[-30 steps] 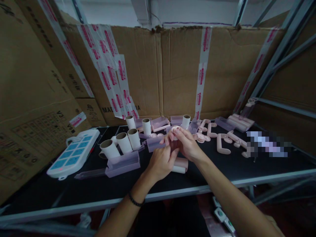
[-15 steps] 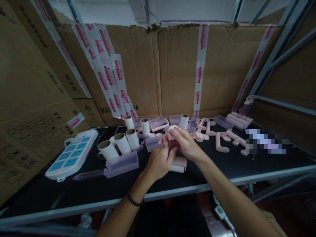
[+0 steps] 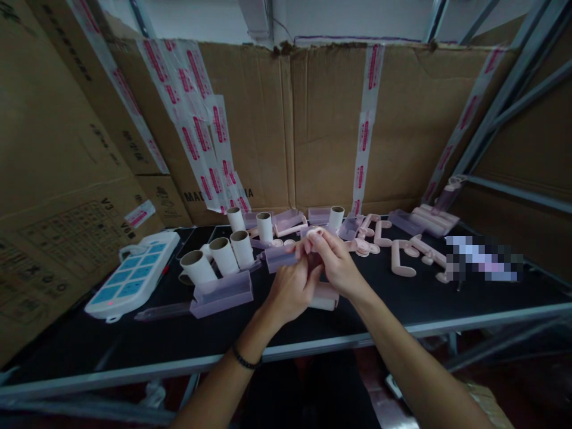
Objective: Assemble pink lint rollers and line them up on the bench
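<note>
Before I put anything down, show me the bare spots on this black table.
On the left, between the nearest purple tray and the table's front edge; on the right, between the nearest pink L-shaped piece and that edge, right of the right hand. Crowded: the back middle, with white tubes and pink discs.
</note>
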Action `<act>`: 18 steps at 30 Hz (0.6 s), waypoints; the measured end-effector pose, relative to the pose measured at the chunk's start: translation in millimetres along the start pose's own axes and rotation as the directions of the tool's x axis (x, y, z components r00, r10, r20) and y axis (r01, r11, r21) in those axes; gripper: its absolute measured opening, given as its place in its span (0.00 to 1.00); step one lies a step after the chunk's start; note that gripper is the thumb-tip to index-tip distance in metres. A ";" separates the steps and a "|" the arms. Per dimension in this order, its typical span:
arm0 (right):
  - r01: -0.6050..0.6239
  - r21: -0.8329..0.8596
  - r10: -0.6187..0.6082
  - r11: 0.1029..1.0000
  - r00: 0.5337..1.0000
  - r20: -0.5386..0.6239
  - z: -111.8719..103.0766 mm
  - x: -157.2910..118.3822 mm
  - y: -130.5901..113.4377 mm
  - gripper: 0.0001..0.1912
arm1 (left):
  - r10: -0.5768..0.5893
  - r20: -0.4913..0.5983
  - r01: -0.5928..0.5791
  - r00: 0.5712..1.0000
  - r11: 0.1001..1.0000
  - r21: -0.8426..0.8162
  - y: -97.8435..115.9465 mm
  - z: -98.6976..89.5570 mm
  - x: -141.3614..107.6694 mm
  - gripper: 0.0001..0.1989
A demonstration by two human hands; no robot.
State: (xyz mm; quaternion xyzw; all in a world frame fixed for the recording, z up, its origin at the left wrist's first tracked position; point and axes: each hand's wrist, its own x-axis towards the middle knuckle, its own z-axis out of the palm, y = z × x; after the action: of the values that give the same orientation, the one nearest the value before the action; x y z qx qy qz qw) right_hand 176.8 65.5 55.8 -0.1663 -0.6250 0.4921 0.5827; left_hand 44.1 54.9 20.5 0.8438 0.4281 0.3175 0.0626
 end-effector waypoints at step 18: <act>-0.117 0.103 0.099 0.988 0.982 0.161 -15.5 1.6 -0.8 0.22 | 0.033 -0.015 -0.034 0.999 0.997 -0.073 0.5 -6.4 -0.5 0.11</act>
State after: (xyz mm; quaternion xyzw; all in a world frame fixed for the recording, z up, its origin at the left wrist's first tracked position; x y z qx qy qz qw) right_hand 190.5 72.9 54.8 -0.1283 -0.6299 0.5688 0.5130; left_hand 40.4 53.1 25.5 0.8458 0.4024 0.3397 0.0850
